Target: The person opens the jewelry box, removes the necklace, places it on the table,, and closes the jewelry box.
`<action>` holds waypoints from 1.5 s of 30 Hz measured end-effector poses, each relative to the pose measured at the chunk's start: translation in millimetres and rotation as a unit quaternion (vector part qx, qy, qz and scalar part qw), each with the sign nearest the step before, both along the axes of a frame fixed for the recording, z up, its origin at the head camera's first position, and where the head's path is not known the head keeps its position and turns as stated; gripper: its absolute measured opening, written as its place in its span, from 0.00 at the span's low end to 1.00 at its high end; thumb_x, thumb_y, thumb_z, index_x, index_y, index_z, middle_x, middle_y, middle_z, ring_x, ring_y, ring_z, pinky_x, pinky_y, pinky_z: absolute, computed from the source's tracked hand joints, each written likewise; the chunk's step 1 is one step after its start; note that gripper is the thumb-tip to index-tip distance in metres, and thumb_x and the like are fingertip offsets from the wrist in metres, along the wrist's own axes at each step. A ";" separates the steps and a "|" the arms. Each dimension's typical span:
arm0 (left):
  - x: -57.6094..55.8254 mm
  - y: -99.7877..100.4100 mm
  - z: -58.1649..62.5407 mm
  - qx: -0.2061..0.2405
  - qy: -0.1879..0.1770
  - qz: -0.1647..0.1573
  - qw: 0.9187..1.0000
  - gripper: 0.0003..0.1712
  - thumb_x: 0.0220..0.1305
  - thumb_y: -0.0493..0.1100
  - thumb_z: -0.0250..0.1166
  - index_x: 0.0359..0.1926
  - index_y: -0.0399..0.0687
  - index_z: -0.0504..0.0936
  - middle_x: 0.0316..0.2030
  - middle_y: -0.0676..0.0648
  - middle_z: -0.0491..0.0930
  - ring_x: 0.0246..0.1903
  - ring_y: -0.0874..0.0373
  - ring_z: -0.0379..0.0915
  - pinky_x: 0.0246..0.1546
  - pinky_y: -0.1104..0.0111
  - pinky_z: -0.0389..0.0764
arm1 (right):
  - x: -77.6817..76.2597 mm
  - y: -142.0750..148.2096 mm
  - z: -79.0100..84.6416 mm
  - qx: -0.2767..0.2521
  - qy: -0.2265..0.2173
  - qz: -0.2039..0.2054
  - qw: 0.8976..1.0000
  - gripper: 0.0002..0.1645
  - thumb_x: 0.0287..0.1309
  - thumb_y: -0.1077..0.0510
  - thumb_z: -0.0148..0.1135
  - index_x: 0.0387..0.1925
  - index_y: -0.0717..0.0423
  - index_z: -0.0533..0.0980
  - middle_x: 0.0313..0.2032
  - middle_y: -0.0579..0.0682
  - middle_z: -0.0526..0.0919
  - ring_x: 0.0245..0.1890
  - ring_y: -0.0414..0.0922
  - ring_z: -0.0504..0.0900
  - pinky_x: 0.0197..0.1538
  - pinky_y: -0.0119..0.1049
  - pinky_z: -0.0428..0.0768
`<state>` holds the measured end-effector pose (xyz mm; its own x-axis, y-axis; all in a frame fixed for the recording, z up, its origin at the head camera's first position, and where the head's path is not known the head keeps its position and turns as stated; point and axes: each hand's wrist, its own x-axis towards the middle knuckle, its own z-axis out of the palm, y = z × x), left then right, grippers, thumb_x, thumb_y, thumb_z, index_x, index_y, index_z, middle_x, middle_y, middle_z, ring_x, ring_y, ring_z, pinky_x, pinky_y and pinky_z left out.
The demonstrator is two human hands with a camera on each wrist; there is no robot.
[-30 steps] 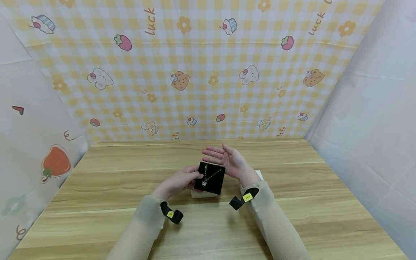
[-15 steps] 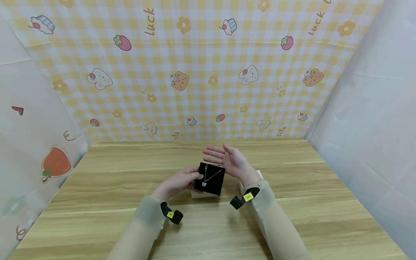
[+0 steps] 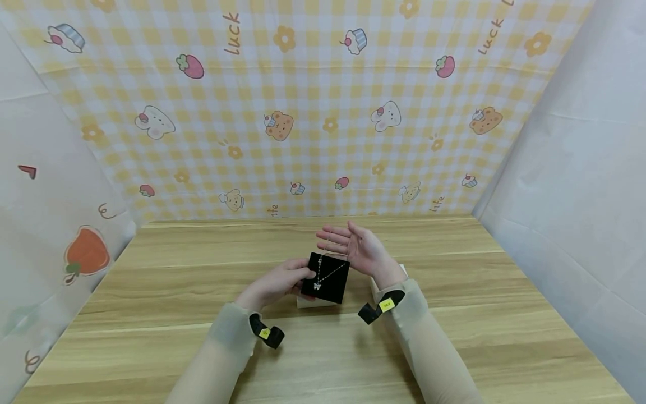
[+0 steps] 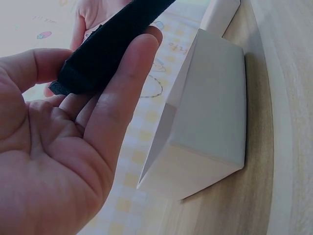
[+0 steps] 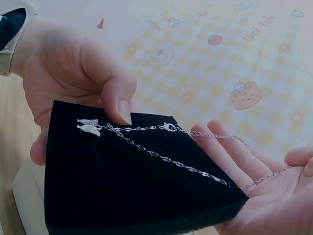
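Note:
My left hand (image 3: 280,279) grips a square black velvety pad (image 3: 331,287) by its left side, the thumb on its top face and fingers beneath. A silver necklace (image 5: 166,159) with a butterfly pendant (image 5: 89,127) lies over the pad. Its clasp (image 5: 169,127) is near the pad's far edge. My right hand (image 3: 367,250) is held palm up beside the pad, fingers extended, with the chain running across them. Below the pad stands a white box (image 4: 210,107), open at the top; in the head view the pad covers most of it.
Another white box-like piece (image 4: 221,17) lies on the wooden table (image 3: 176,314), partly hidden behind my right wrist in the head view. A yellow checked cloth (image 3: 313,84) with cartoon prints hangs at the back. White sheets (image 3: 570,140) stand along both sides.
My right hand has shifted very slightly up and to the right. The left hand, the pad and the necklace stay almost still.

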<state>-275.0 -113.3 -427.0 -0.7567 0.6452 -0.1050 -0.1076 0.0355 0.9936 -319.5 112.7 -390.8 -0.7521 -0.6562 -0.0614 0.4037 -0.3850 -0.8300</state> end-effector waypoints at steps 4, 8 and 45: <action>-0.7 0.3 -0.9 -0.001 0.000 -0.001 1.000 0.24 0.70 0.38 0.49 0.61 0.26 0.67 0.48 0.35 0.79 0.44 0.47 0.80 0.43 0.55 0.82 | -0.2 0.1 0.2 0.000 -0.002 0.000 1.000 0.39 0.76 0.42 0.23 0.73 0.69 0.45 0.68 0.63 0.57 0.63 0.54 0.70 0.71 0.53 0.52; -1.1 0.4 -1.8 -0.001 0.000 -0.002 1.000 0.24 0.70 0.39 0.49 0.61 0.26 0.66 0.48 0.35 0.79 0.44 0.46 0.80 0.43 0.55 0.82 | -0.1 0.4 0.3 -0.003 -0.005 -0.003 1.000 0.39 0.76 0.42 0.24 0.73 0.69 0.47 0.68 0.64 0.57 0.67 0.57 0.63 0.71 0.53 0.52; 0.6 -0.6 -0.5 -0.006 0.006 0.000 1.000 0.24 0.69 0.38 0.50 0.60 0.24 0.65 0.46 0.36 0.79 0.43 0.47 0.79 0.43 0.56 0.82 | 1.1 4.5 3.7 -0.041 -0.009 0.006 0.999 0.40 0.76 0.42 0.22 0.73 0.69 0.43 0.72 0.65 0.49 0.71 0.57 0.52 0.71 0.48 0.54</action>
<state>-274.5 -113.9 -427.5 -0.7579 0.6440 -0.1045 -0.0964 0.0479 0.9942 -318.4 117.1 -387.1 -0.7430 -0.6690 -0.0214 0.4239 -0.4456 -0.7885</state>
